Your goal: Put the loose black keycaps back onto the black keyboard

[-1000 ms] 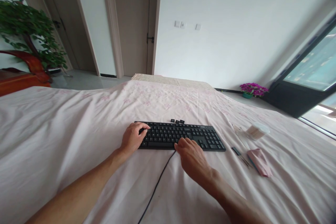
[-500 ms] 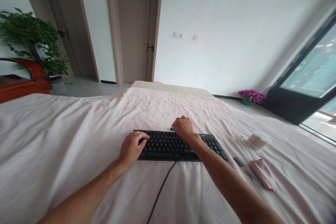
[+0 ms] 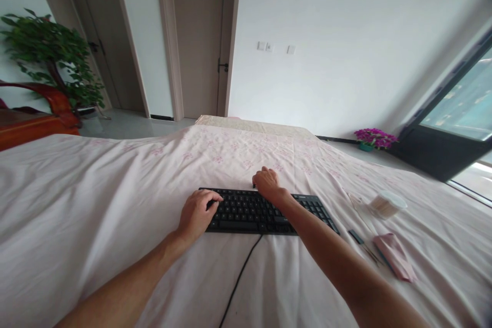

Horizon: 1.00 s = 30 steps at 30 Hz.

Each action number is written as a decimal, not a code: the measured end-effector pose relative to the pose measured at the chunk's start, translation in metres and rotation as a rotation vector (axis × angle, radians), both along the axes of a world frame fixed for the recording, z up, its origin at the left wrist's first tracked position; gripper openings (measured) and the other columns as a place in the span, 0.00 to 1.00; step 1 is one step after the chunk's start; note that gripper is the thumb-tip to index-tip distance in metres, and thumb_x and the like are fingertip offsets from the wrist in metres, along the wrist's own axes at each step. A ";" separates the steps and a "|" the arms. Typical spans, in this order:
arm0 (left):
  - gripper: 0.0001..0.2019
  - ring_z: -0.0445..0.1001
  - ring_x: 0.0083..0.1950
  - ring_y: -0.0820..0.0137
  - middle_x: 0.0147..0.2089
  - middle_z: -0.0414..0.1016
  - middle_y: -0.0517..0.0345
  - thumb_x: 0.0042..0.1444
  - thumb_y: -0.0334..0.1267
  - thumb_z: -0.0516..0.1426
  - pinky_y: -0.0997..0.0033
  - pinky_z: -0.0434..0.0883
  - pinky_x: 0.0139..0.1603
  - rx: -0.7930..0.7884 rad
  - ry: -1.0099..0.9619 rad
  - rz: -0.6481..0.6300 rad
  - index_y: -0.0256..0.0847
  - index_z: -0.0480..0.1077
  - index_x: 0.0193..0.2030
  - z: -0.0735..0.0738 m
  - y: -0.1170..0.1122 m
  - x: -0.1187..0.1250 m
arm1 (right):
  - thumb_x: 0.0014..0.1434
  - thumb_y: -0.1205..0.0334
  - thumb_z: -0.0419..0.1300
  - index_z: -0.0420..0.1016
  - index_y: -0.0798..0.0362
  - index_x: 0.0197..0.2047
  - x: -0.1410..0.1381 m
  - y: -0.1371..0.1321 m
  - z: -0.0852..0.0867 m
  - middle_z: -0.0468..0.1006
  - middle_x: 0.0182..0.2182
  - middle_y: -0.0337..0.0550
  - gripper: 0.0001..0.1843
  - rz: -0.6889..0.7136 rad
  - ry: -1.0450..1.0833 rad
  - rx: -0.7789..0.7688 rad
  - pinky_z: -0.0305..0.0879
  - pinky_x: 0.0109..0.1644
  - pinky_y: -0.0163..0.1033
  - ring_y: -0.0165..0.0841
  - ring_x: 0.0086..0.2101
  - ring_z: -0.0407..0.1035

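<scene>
head view: a black keyboard (image 3: pixel 242 210) lies flat on a pale pink bedsheet (image 3: pixel 115 189), straight ahead of the person and within easy reach. the left hand (image 3: pixel 198 212) sits on the keyboard's left end, thumb laid across the keys and fingers curled close round the edge, gripping it. the right hand (image 3: pixel 267 184) reaches over the keyboard's middle to its far edge, knuckles up and fingers bent down onto the sheet; i cannot tell whether they pinch anything. a small dark piece (image 3: pixel 254 185) shows just left of those fingers, right behind the keyboard. a black cable (image 3: pixel 240 279) runs from the keyboard's near edge toward the person. right of the keyboard, well apart from it, stand a round clear tub (image 3: pixel 386 205), a thin dark tool (image 3: pixel 357 237) and a folded pink cloth (image 3: pixel 395 264). far behind the keyboard are a door (image 3: pixel 200 36), a green plant (image 3: pixel 54 61) to the left, and purple flowers (image 3: pixel 374 138) to the right.
</scene>
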<state>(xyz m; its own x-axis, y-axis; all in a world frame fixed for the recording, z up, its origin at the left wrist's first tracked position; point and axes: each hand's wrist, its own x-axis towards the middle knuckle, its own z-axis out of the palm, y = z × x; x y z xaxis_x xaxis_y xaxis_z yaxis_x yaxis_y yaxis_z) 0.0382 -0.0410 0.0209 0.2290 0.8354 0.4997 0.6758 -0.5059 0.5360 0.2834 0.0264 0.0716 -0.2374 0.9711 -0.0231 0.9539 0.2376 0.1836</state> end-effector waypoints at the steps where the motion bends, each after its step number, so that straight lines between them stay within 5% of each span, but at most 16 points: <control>1: 0.09 0.73 0.47 0.64 0.42 0.78 0.59 0.54 0.31 0.55 0.61 0.68 0.52 -0.001 0.000 0.000 0.47 0.75 0.37 0.000 0.000 0.000 | 0.59 0.74 0.54 0.81 0.56 0.39 0.000 0.000 0.000 0.79 0.42 0.54 0.14 0.008 -0.004 -0.002 0.54 0.48 0.43 0.42 0.48 0.63; 10: 0.09 0.73 0.48 0.64 0.43 0.79 0.59 0.54 0.31 0.55 0.60 0.67 0.52 0.000 0.018 0.004 0.47 0.75 0.36 0.002 -0.002 0.001 | 0.59 0.77 0.53 0.80 0.60 0.40 -0.007 -0.012 0.008 0.79 0.42 0.57 0.14 0.036 0.005 -0.002 0.56 0.49 0.42 0.42 0.48 0.64; 14: 0.09 0.73 0.47 0.64 0.43 0.78 0.59 0.55 0.31 0.55 0.61 0.68 0.52 0.004 0.023 -0.003 0.47 0.75 0.36 0.002 -0.002 0.001 | 0.62 0.68 0.56 0.79 0.55 0.43 -0.004 -0.018 0.017 0.79 0.42 0.52 0.11 0.032 0.078 0.013 0.57 0.48 0.40 0.41 0.48 0.65; 21: 0.09 0.72 0.49 0.63 0.44 0.78 0.59 0.56 0.33 0.55 0.59 0.67 0.53 -0.008 0.036 -0.004 0.47 0.75 0.38 0.001 -0.001 0.000 | 0.63 0.61 0.56 0.78 0.47 0.45 0.021 -0.079 0.037 0.79 0.41 0.38 0.11 0.142 0.420 0.112 0.58 0.48 0.35 0.34 0.44 0.66; 30: 0.09 0.73 0.47 0.64 0.43 0.78 0.60 0.55 0.31 0.54 0.62 0.67 0.53 0.022 0.038 -0.002 0.47 0.75 0.37 -0.003 0.000 0.000 | 0.62 0.61 0.58 0.81 0.46 0.42 0.040 -0.152 0.002 0.79 0.38 0.39 0.09 0.088 0.449 0.143 0.60 0.45 0.37 0.35 0.40 0.65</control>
<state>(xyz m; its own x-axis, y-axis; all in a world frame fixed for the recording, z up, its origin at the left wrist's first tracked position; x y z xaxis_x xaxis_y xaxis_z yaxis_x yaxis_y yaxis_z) 0.0383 -0.0415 0.0175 0.2501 0.8237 0.5089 0.6942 -0.5190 0.4987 0.3232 -0.1252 0.0733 -0.2751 0.9328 0.2329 0.9236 0.3237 -0.2055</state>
